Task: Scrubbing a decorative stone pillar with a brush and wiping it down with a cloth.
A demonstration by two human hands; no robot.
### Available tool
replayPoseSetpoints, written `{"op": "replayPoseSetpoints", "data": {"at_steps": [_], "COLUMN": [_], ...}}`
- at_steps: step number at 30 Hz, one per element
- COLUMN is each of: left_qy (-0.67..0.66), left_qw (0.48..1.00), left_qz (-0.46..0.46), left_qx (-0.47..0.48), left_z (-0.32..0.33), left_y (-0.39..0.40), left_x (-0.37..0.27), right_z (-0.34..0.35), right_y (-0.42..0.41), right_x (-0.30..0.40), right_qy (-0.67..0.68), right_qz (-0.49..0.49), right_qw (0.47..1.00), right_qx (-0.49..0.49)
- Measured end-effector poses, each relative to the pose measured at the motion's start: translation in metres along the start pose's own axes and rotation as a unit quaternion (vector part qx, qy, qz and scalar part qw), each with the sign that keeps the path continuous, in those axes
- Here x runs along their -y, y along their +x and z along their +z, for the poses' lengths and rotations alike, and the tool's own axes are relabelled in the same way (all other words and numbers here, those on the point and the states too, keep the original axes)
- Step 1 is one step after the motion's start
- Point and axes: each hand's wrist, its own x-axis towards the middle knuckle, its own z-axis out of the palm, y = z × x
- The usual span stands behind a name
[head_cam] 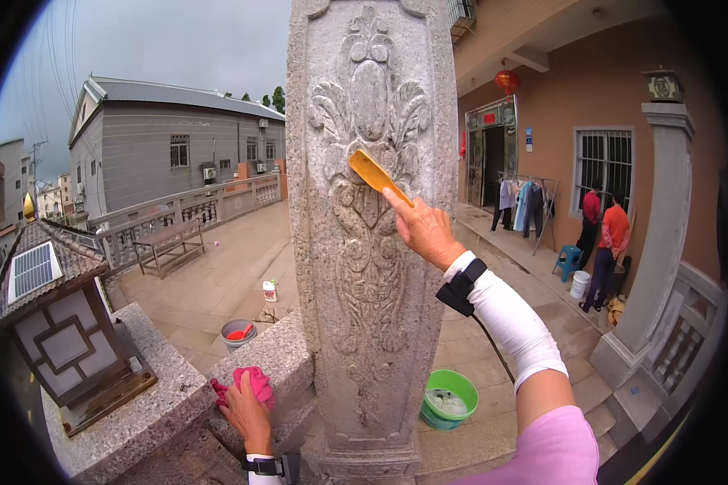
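Note:
A carved stone pillar (373, 260) with floral relief stands upright directly before me. My right hand (426, 233) grips a yellowish-brown brush (373, 171), its index finger laid along the handle, and the tool's broad end lies over the carving at mid-height. Whether bristles touch the stone cannot be seen. At lower left, my left hand (247, 413) is closed around a bunched pink cloth (259, 385) on the granite ledge (279, 351). Both wrists wear black straps over white sleeves.
Right of the pillar's base sits a green bucket (449, 400) of sudsy water. A grey bucket (239, 335) and white bottle (270, 290) stand beyond the ledge. A solar-roofed lantern (60, 339) is at left. Two people (606, 236) stand by the building, near a clothes rack (546, 206).

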Motion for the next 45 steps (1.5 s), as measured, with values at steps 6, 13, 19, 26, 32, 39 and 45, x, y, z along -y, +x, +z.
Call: {"op": "replayPoseSetpoints", "data": {"at_steps": [6, 13, 19, 26, 32, 39, 45], "left_qy": [-0.01, -0.013, -0.033, -0.028, -0.04, -0.004, -0.005], "left_qw": [1.0, 1.0, 0.999, 0.999, 0.999, 0.995, 0.972], "left_qz": [-0.002, -0.011, -0.006, -0.008, 0.006, 0.093, 0.148], "left_qx": [-0.015, 0.003, -0.015, -0.034, 0.0, -0.019, 0.182], "left_z": [0.0, 0.004, 0.002, 0.004, 0.001, -0.04, -0.037], "left_y": [-0.001, 0.001, 0.002, -0.002, 0.0, 0.017, 0.051], "left_x": [0.003, 0.004, 0.004, 0.008, 0.01, -0.02, -0.103], "right_z": [0.03, -0.012, -0.022, -0.045, -0.049, -0.024, 0.017], "right_y": [-0.051, 0.041, 0.057, 0.046, 0.003, -0.063, -0.084], "right_x": [0.013, -0.009, -0.024, -0.021, -0.04, -0.076, -0.099], "right_qy": [0.057, -0.051, -0.12, -0.073, 0.002, -0.029, 0.023], "right_qz": [-0.056, -0.133, -0.189, -0.159, -0.104, -0.194, -0.217], "right_qw": [0.992, 0.99, 0.971, 0.974, 0.983, 0.977, 0.976], "right_qx": [0.102, 0.016, 0.08, 0.147, 0.154, 0.082, 0.023]}}
